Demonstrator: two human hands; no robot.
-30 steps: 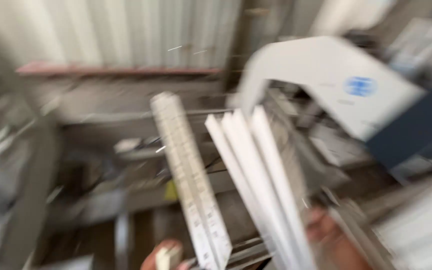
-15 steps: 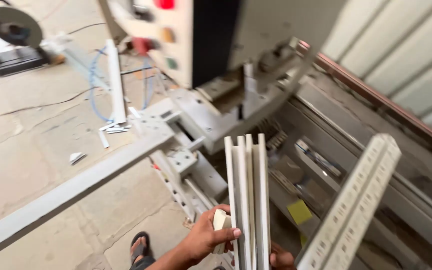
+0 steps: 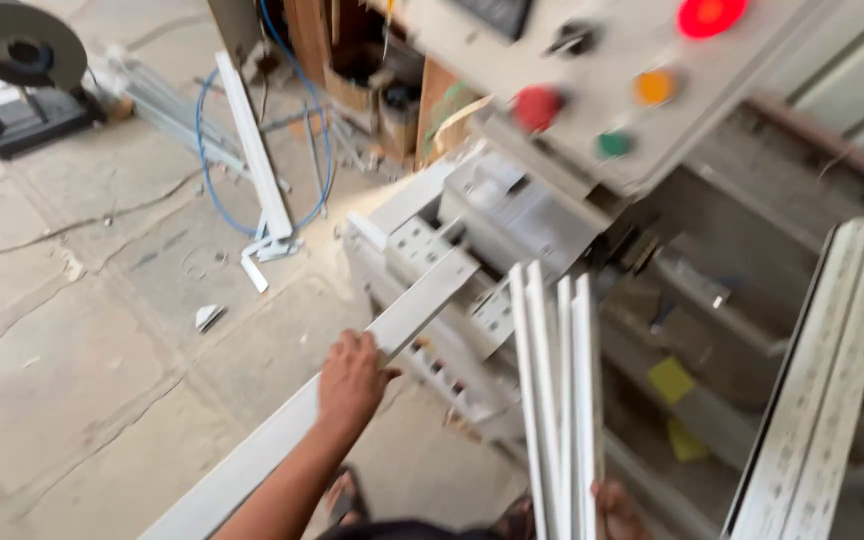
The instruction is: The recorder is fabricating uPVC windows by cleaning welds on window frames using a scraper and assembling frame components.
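My left hand (image 3: 352, 375) reaches forward and grips the edge of a long white plastic profile (image 3: 252, 460). That profile runs diagonally from the lower left up onto the grey machine bed (image 3: 452, 260). A bundle of several white profile strips (image 3: 557, 400) stands upright in front of me. My right hand (image 3: 617, 508) shows only partly at the bottom edge, closed around the foot of the bundle. Another long white profile with printed film (image 3: 822, 400) leans at the right, touched by neither hand.
The machine's beige control panel (image 3: 592, 90) carries red, orange and green buttons. A chop saw (image 3: 22, 70) sits on the concrete floor at top left. Near it lie a blue hose (image 3: 207, 150), a white profile (image 3: 252, 150) and offcuts. My sandalled foot (image 3: 342, 495) is below.
The view has swung left and closer to the machine. My left hand has left the upright bundle and taken hold of the long diagonal profile. The right hand still holds the bundle.
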